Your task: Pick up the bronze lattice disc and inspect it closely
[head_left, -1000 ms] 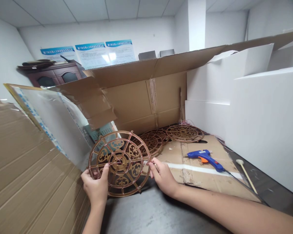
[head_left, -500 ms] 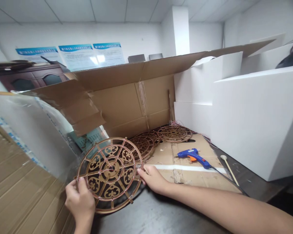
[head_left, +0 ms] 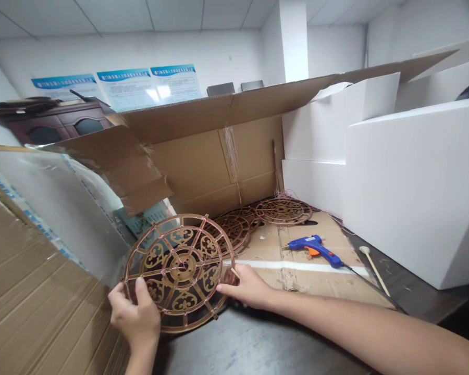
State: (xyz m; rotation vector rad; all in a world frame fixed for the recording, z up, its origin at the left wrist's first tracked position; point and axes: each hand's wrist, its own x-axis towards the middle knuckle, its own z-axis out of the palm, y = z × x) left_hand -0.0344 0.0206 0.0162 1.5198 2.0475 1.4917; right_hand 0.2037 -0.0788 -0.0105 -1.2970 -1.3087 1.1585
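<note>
A round bronze-coloured openwork panel (head_left: 176, 268), with concentric rings, spokes and scrollwork, is tilted up towards me above the dark table. Pinkish wire or tubing seems to run along its rings and spokes. My left hand (head_left: 138, 315) grips its lower left rim, thumb on the front. At the right rim my right hand (head_left: 250, 286) grips it too, the thumb lying across the front over an inner ring. A short pale sliver shows by the right forefinger; I cannot tell what it is. Behind, several similar round panels (head_left: 283, 210) lie on flattened cardboard.
A blue hot glue gun (head_left: 315, 247) with an orange trigger and black cord lies on the cardboard sheet (head_left: 312, 286). Right of it is a pale stick with a rounded head (head_left: 375, 268). White boards (head_left: 410, 192) stand at right, cardboard (head_left: 195, 166) behind, stacked cardboard (head_left: 31, 291) at left.
My right thumb has moved inward from the rim onto the panel's front. The panel has shifted slightly right and up in view, with both hands still on it.
</note>
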